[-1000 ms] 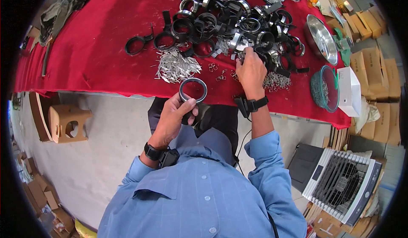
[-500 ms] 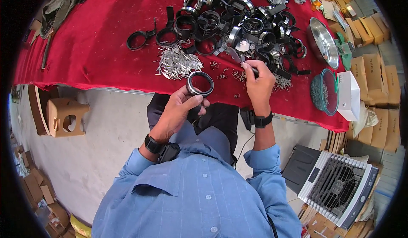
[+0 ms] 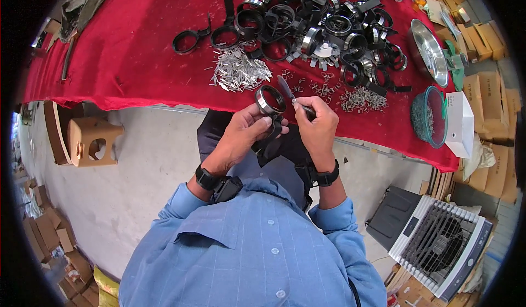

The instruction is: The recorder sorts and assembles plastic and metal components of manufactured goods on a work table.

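Observation:
My left hand [image 3: 241, 134] is closed on a round black-and-silver ring [image 3: 262, 104] with a black arm below it, held just off the table's near edge. In my right hand [image 3: 319, 125] is a small knife [image 3: 284, 86] with a dark handle; its pale blade points up, close beside the ring. Past both hands lies a big heap of similar black rings [image 3: 311, 39] with arms. Nearer to me are a pile of thin silver pins [image 3: 235, 71] and a scatter of small wire clips [image 3: 364, 100].
A red cloth [image 3: 137, 49] covers the table. At its right stand a steel bowl [image 3: 430, 55], a green basket [image 3: 421, 118] of small metal parts and a white box [image 3: 461, 123]. A tan stool [image 3: 90, 137] is on the floor at left, an air cooler [image 3: 438, 241] at lower right.
My right hand has moved left and toward me with the knife, from the clips to the ring. In my left hand the ring has turned, showing more of its silver outer side.

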Tool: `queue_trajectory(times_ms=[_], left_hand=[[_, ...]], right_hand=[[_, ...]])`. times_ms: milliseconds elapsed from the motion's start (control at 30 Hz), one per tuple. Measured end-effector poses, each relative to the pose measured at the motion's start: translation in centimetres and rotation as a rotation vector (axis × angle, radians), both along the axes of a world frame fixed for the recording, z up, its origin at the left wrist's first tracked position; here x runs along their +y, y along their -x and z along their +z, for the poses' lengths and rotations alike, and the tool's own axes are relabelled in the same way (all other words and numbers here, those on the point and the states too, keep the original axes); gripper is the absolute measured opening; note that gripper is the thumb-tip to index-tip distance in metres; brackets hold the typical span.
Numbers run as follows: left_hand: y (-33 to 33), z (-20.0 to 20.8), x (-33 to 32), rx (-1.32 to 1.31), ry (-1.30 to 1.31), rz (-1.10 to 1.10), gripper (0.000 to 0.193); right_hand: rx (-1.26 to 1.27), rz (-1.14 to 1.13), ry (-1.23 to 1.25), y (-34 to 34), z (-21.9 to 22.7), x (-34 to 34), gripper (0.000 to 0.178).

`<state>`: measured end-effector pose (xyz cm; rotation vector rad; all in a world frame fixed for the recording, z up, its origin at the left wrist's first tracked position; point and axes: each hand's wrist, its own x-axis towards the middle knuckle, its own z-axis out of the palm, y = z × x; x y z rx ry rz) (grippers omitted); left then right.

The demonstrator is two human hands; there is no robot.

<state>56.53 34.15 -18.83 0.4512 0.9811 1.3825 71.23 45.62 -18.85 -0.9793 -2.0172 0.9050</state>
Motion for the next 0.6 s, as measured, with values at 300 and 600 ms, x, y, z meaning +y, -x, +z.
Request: queue_trajectory(times_ms=[300,600], left_hand=[[0.0,-0.7,-0.4,0.024,-0.029,0.06,0.02],[-0.4,0.0,-0.6,0.245,0.001,0.115,0.009]], right_hand=[[0.1,0.064,-0.131,0.0,1.6,-2.8,0.014],[0.085,0.093,-0.12,-0.2,0.5,-3.4,0.016]])
